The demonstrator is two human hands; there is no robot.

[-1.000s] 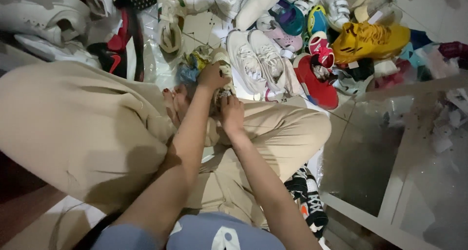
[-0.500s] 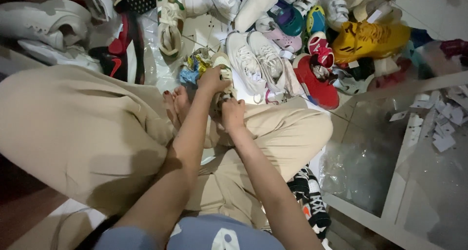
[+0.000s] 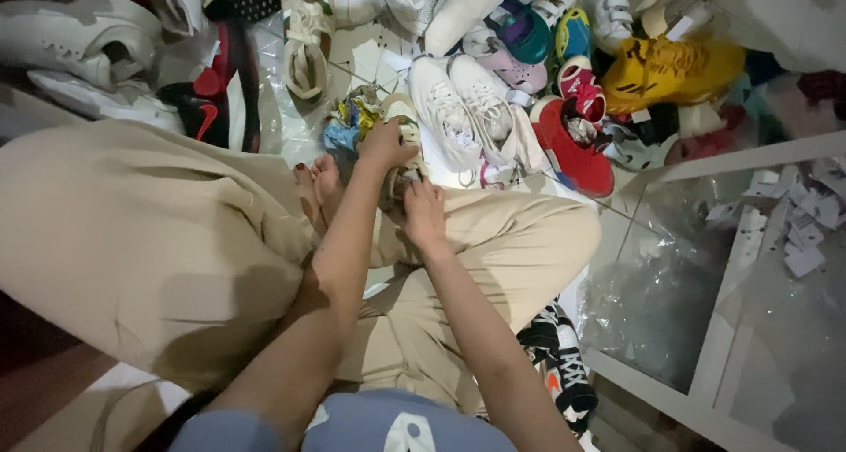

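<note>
I sit cross-legged in beige trousers point(image 3: 176, 240) on the floor. My left hand point(image 3: 385, 144) grips the upper end of a pale sneaker with green trim point(image 3: 404, 115) that stands between my knees. My right hand point(image 3: 425, 212) closes on the lower part of the same shoe, fingers bent around it; most of the shoe is hidden behind both hands. My bare toes point(image 3: 317, 181) show just left of the left wrist.
A heap of shoes fills the floor ahead: a white pair point(image 3: 467, 108), a red shoe point(image 3: 573, 148), a yellow one point(image 3: 670, 69), black-and-red ones point(image 3: 220, 100). A black-and-white sneaker point(image 3: 564, 368) lies by my right thigh. A white frame with clear plastic point(image 3: 731, 267) stands at right.
Both hands stay on the sneaker with small shifts; the view has tilted slightly, so the shoe pile sits a little lower in frame.
</note>
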